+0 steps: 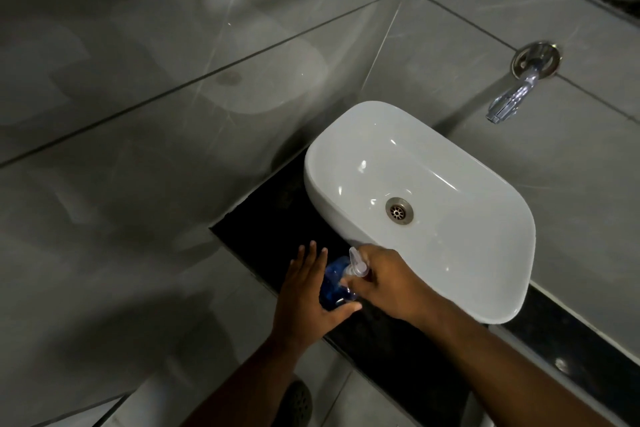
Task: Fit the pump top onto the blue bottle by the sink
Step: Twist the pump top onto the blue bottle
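Pump top gripped by right hand, left hand touching blue bottle

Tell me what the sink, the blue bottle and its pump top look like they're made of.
The sink: glazed white ceramic, probably; glossy with sharp highlights. The blue bottle: clear plastic, likely; see-through, blue inside. The pump top: translucent pale plastic, seemingly; light passes through its nozzle.

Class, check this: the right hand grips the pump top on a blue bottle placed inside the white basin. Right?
No. In the head view the right hand grips the pump top on the blue bottle, but the bottle is over the black counter beside the white basin, not inside it.
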### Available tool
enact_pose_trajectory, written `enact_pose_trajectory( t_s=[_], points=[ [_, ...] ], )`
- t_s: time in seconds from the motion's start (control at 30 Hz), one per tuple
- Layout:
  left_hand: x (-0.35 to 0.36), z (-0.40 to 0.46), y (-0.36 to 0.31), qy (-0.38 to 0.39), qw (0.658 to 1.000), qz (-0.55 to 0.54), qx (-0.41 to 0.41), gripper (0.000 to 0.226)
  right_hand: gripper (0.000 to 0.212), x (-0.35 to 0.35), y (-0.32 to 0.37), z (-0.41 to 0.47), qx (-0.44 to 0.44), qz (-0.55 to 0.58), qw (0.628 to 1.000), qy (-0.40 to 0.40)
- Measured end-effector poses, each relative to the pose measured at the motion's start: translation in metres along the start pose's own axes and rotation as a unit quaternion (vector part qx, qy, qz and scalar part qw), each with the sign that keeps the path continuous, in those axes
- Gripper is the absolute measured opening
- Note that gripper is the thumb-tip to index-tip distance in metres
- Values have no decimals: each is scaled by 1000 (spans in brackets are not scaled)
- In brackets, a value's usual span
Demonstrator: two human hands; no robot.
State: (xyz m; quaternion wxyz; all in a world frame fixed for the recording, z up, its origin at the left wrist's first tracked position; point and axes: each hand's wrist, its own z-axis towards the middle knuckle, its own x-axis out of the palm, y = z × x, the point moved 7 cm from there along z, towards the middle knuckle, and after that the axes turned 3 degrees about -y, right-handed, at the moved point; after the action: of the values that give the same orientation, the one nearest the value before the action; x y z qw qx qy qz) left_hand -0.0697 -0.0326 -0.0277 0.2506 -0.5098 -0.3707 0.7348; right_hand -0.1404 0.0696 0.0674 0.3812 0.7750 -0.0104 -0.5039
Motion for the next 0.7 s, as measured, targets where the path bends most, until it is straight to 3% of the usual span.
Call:
enact_pose_trajectory(
  t_s=[0.1,0.23,0.47,0.7],
  points=[
    [-1,15,-1,19,1000,1,-9,131,10,-5,4,7,-30,-44,997,47],
    [3,25,-8,58,998,5,34,136,16,-2,9,5,-46,-76,994,65],
    [13,34,-3,78,997,9,12,103,12,-2,11,3,-54,-90,994,29],
    [12,34,-2,75,996,26,31,106,23,3,5,-4,-13,-74,996,-38]
  ],
)
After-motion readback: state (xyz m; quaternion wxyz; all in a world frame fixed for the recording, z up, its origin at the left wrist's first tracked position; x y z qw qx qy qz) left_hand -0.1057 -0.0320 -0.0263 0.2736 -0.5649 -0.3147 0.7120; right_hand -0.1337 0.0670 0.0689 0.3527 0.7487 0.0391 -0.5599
